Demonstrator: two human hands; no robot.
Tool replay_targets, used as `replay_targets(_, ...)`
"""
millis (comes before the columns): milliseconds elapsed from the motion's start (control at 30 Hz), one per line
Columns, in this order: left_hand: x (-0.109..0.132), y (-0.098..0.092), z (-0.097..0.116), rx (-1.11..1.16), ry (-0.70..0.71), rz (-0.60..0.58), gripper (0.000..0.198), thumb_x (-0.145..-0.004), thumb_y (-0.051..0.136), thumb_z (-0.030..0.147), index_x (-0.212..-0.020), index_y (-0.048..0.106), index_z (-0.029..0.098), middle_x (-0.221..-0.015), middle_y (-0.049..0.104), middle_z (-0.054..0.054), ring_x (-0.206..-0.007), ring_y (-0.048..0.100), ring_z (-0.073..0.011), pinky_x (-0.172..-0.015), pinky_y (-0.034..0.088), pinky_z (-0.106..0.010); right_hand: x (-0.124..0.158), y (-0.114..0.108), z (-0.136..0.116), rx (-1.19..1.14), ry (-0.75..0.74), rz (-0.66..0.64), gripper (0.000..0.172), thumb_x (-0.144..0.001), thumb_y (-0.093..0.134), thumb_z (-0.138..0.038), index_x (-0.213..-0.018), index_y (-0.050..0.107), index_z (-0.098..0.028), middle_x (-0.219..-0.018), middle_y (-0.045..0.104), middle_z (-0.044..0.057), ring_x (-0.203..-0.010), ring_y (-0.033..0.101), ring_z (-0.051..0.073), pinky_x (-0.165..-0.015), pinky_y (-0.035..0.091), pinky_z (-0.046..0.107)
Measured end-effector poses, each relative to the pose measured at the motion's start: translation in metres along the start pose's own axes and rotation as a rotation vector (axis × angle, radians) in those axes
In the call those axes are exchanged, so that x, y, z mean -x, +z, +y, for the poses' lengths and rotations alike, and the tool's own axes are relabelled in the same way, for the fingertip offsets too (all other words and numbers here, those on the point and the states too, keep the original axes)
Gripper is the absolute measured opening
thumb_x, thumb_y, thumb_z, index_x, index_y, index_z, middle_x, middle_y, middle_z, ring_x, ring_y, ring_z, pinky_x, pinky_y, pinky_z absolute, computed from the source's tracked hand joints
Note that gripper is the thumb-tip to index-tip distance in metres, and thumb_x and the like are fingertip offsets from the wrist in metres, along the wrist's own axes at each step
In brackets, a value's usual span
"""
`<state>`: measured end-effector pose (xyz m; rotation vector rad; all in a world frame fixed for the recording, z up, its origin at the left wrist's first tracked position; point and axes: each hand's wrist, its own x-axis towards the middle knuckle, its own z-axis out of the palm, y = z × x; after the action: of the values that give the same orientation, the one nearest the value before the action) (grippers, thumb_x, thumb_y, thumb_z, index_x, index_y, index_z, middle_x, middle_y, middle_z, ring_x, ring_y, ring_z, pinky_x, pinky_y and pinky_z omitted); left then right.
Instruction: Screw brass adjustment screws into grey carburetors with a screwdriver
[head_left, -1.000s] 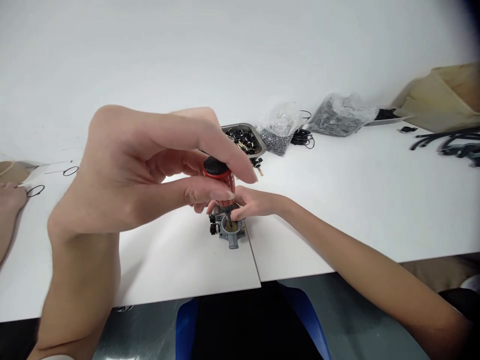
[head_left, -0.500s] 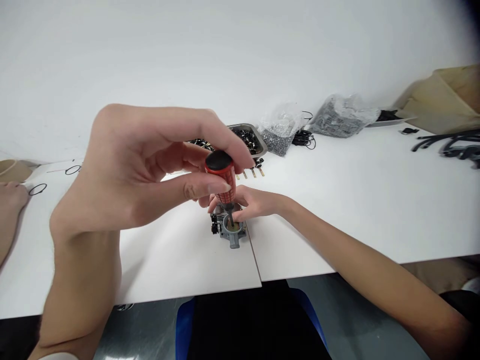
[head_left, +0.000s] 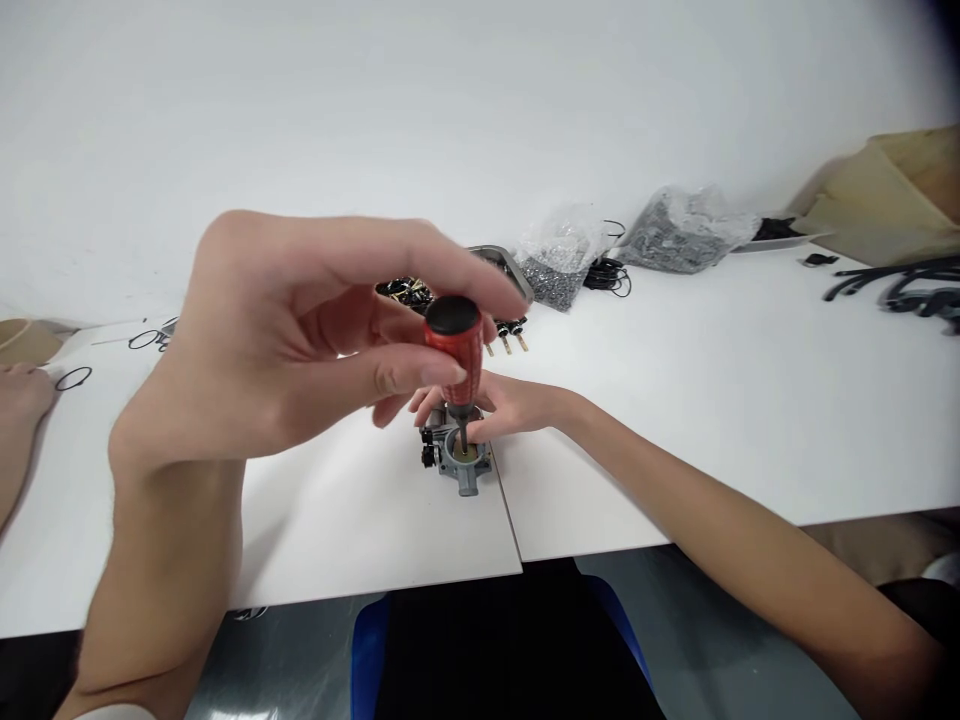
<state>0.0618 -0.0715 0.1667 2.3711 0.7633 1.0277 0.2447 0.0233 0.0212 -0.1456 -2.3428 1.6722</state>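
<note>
My left hand [head_left: 300,330] is raised close to the camera, fingertips pinched round the red handle of a small screwdriver [head_left: 456,360] with a black cap. The screwdriver stands upright, its tip down inside the round bore of a small grey metal part [head_left: 459,462] that sits near the table's front edge. My right hand [head_left: 504,405] reaches in from the right and grips the far side of that grey part, holding it against the white table [head_left: 712,400].
A metal tray [head_left: 510,272] of small black pieces, two clear bags of dark parts [head_left: 562,262] and black rings stand behind. Black hoses [head_left: 900,285] and a cardboard box [head_left: 885,195] lie far right. Another person's hand [head_left: 19,400] rests at the left edge beside a black ring.
My left fingers have shifted round the screwdriver handle, which has moved slightly right and up. My right hand and the grey part have stayed put.
</note>
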Motion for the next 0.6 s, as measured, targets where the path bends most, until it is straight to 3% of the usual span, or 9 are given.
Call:
replay_targets(100,0.0008,-0.0024,0.0018,0.042,-0.015,-0.066,0.019,-0.083,0.062,0.009,-0.1,0.068,0.004,-0.088,0.07,-0.01,-0.074,0.068,-0.0173,-0.047,0.057,-0.026,0.0002,-0.0005,-0.0005,-0.009,0.016,-0.014,0.04,-0.08,0.062,-0.023,-0.119,0.061,-0.017,-0.128,0.054,0.011,-0.112,0.056,0.025,-0.094,0.049,0.039)
replay_targets(233,-0.0014,-0.0031,0.0035,0.031,0.068,-0.084,0.009,-0.078,0.067,0.007,-0.086,0.069,0.01,-0.081,0.068,-0.003,-0.085,0.068,-0.0168,-0.05,0.058,-0.022,-0.0004,-0.0011,0.003,0.018,0.028,0.023,0.039,-0.08,0.065,-0.024,-0.118,0.059,-0.016,-0.123,0.056,0.01,-0.113,0.055,0.023,-0.098,0.046,0.037)
replay_targets(333,-0.0026,-0.0013,0.0026,-0.008,0.078,-0.063,0.02,-0.077,0.071,0.012,-0.096,0.068,0.01,-0.087,0.069,-0.002,-0.081,0.068,-0.0131,-0.055,0.061,-0.023,-0.0007,-0.0007,0.005,-0.004,0.033,0.018,0.043,-0.078,0.067,-0.026,-0.119,0.058,-0.015,-0.123,0.056,0.01,-0.111,0.056,0.023,-0.097,0.046,0.037)
replay_targets(433,-0.0011,-0.002,0.0017,-0.02,0.017,-0.054,0.025,-0.081,0.068,0.015,-0.106,0.068,0.011,-0.092,0.071,-0.004,-0.075,0.068,-0.013,-0.047,0.056,-0.022,-0.0001,-0.0001,0.0038,-0.019,0.028,0.008,0.043,-0.079,0.065,-0.026,-0.12,0.057,-0.016,-0.126,0.055,0.011,-0.111,0.056,0.023,-0.094,0.048,0.038)
replay_targets(500,0.001,-0.0043,0.0021,0.0,-0.008,-0.084,0.021,-0.083,0.062,0.01,-0.103,0.069,0.011,-0.087,0.071,-0.006,-0.073,0.068,-0.0145,-0.043,0.052,-0.02,0.0005,-0.0001,0.0019,0.002,0.034,0.008,0.039,-0.08,0.063,-0.026,-0.118,0.059,-0.017,-0.127,0.055,0.011,-0.112,0.056,0.023,-0.093,0.048,0.037)
replay_targets(600,0.0028,-0.0074,0.0036,0.047,0.023,-0.136,0.019,-0.081,0.059,0.004,-0.095,0.07,0.011,-0.085,0.069,-0.006,-0.079,0.068,-0.0173,-0.05,0.058,-0.022,0.0005,-0.0009,0.0006,0.022,0.03,0.01,0.036,-0.082,0.064,-0.026,-0.117,0.06,-0.018,-0.126,0.056,0.01,-0.111,0.056,0.022,-0.093,0.048,0.036)
